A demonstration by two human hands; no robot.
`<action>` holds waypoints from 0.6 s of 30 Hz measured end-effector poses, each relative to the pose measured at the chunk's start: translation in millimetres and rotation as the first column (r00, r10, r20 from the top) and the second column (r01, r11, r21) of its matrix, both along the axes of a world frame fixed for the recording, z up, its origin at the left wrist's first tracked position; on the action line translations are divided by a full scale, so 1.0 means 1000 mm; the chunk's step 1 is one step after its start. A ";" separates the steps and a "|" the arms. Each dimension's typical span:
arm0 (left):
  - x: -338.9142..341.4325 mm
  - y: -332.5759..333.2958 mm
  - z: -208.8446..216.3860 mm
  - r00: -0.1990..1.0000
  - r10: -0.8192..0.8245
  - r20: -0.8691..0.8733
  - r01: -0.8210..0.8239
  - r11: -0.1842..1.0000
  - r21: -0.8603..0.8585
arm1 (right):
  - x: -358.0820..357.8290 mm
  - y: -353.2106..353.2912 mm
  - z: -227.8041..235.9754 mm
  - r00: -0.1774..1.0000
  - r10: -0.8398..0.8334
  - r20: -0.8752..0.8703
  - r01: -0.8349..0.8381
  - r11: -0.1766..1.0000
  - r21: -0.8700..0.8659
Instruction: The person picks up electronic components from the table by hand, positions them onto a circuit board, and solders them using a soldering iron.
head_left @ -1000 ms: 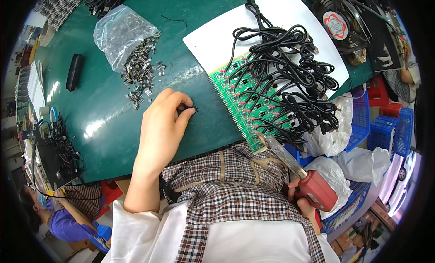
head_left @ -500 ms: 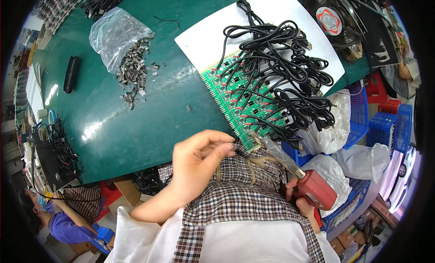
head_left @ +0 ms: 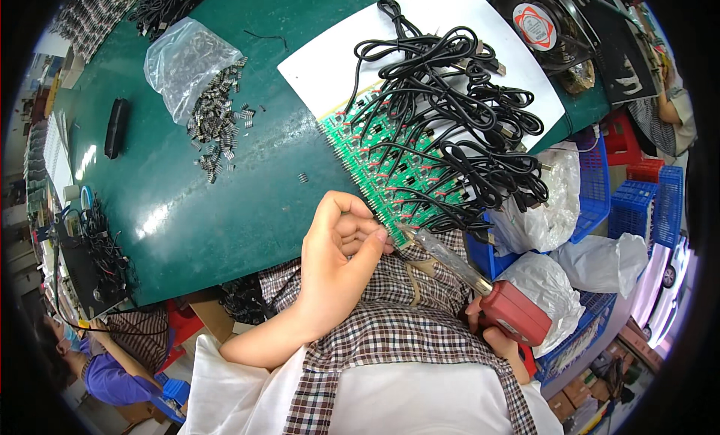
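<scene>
A green circuit board panel [head_left: 367, 154] lies on a white sheet [head_left: 311, 64], with a row of pins along its left edge and many black USB cables [head_left: 480, 109] bundled over its right side. At the board's near corner my left hand [head_left: 337, 247] has thumb and index finger pinched together; whatever is between them is too small to name. My right hand [head_left: 499, 337], lower right, grips the red handle of a soldering gun [head_left: 517, 313]. Its long metal shaft points up and left, and the tip is at the board's near corner, close to my left fingertips.
Small metal connectors [head_left: 215, 120] spill from a clear plastic bag [head_left: 184, 64] on the green table [head_left: 225, 232]. One loose connector [head_left: 303, 178] lies nearer the board. A fan [head_left: 540, 30] stands at far right, above blue baskets [head_left: 592, 180]. A person [head_left: 120, 367] sits at left.
My left hand has moved slightly up to the board's near corner. The soldering gun has shifted a little left, its tip now closer to my left fingertips.
</scene>
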State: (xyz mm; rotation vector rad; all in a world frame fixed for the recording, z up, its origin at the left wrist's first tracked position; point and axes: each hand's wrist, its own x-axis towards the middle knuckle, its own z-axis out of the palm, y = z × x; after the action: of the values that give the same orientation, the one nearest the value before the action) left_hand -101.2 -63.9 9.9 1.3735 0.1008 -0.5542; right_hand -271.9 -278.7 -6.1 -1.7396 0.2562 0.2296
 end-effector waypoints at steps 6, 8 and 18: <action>0.000 -0.003 -0.002 1.000 0.025 0.008 -0.025 1.000 0.005 | -0.007 0.000 -0.005 0.999 -0.044 0.013 0.044 0.997 -0.057; -0.001 -0.003 -0.004 0.999 0.046 0.018 -0.046 0.999 -0.002 | 0.001 0.003 0.000 0.999 -0.040 -0.007 0.041 0.999 0.018; 0.001 -0.003 -0.001 1.000 0.018 0.022 -0.019 0.999 0.033 | 0.006 0.008 0.002 0.990 -0.139 -0.028 0.141 0.977 0.158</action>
State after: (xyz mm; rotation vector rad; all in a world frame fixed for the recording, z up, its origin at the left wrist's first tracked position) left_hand -100.3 -67.1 8.7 1.4093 0.1055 -0.5239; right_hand -266.3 -270.2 -4.3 -1.5550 0.3616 0.1574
